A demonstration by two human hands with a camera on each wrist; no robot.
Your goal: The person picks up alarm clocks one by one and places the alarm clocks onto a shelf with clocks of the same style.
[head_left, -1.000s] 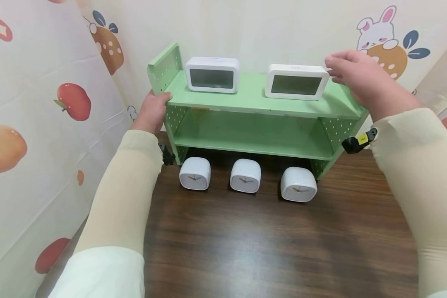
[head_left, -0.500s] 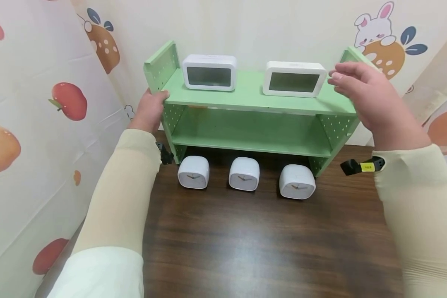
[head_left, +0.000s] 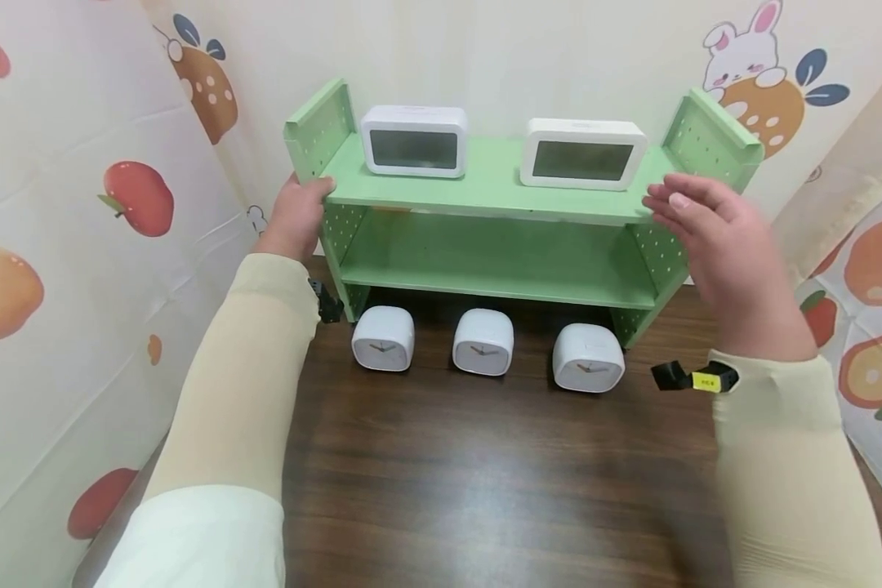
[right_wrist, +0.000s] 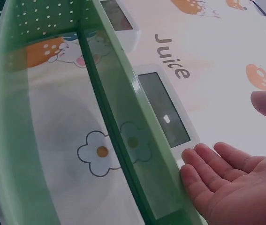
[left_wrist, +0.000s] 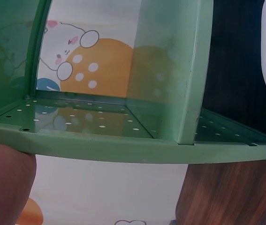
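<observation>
Gripping the shelf [head_left: 492,253] is the left hand [head_left: 294,216]; right hand [head_left: 731,249], fingers extended; only right wrist view shows "Juice" lettering [right_wrist: 171,60].

Green shelf [head_left: 485,255], two-tiered, standing upright

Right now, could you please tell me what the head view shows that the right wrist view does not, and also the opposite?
Only the head view shows the left hand, gripping the left end of the green shelf unit, and the dials of three white analog clocks on the dark floor.

Only the right wrist view shows the printed word "Juice" and a flower print.

Both show the shelf unit, two white digital clocks, and the right hand, holding nothing.
</observation>
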